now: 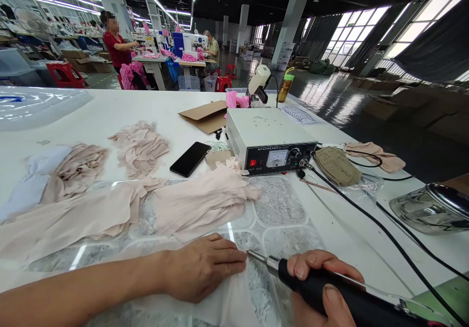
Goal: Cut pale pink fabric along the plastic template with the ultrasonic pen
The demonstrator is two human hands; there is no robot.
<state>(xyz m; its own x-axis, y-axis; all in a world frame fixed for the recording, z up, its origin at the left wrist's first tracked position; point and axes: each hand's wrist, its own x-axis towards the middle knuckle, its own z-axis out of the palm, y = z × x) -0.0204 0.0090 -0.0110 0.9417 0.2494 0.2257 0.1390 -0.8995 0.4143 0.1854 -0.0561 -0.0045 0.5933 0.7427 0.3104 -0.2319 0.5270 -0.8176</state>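
My right hand (322,288) grips a black handheld cutting tool (330,293) with a metal tip (256,256), its cable running back to a white control box (271,139). The tip touches a pale fabric piece (223,297) near the table's front edge. My left hand (203,268) lies palm down on that fabric, fingers together, fingertips right beside the tip. A stack of pale pink fabric pieces (200,202) lies just beyond my left hand on a glass plate (282,210).
More pink fabric piles (141,146) and a black phone (189,158) lie behind. A steel bowl (428,207) sits at the right, cardboard (207,114) and a bottle (286,87) at the back. Other people sit at sewing machines (186,41) far off.
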